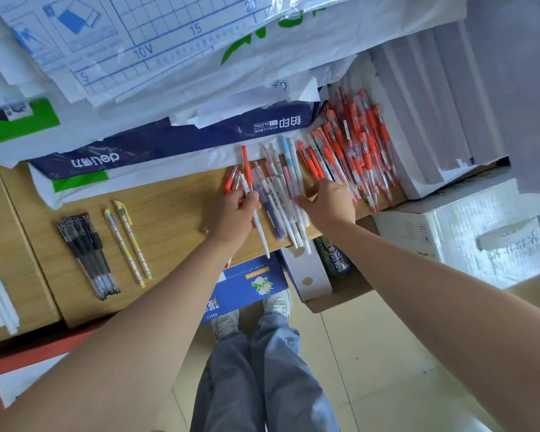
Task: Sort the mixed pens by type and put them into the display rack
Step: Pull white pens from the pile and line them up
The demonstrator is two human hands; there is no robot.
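Risk: the pale pens (282, 207) overhang the near edge of the shelf (175, 210); a careless sweep could knock them to the floor. My left hand (236, 213) is clenched around a few pens (247, 185), red and white. My right hand (328, 202) lies spread, grasping nothing, touching the pale pens, red pens (359, 151) just right. Sorted black pens (88, 254) and yellow pens (128, 241) lie far left.

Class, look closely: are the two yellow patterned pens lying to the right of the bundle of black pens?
Yes, the two yellow patterned pens lie just right of the bundle of black pens on the wooden desk.
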